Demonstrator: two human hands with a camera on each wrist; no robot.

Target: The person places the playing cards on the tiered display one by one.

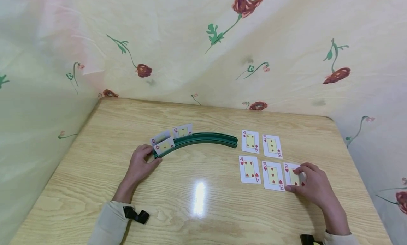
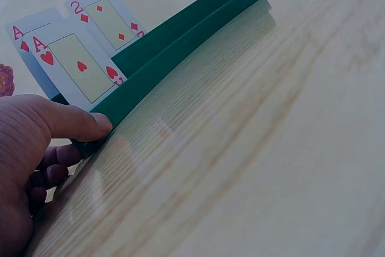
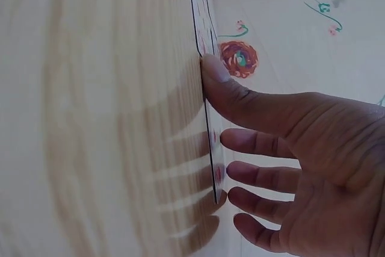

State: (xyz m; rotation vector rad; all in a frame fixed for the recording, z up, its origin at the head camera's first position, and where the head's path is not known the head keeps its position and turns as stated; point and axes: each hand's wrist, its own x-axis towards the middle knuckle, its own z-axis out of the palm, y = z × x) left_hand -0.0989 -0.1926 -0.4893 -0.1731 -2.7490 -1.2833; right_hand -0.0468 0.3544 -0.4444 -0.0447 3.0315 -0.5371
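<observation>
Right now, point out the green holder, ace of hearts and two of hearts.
Green holder (image 1: 201, 137): head view, middle of curved length.
Ace of hearts (image 2: 78, 64): left wrist view, middle of face.
Two of hearts (image 1: 291, 175): head view, exposed part of face.

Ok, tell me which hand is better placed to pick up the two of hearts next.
The right hand, I'd judge: it reaches over the two of hearts and partly covers it. The left hand grips the left end of the green card holder, well away from that card.
</observation>
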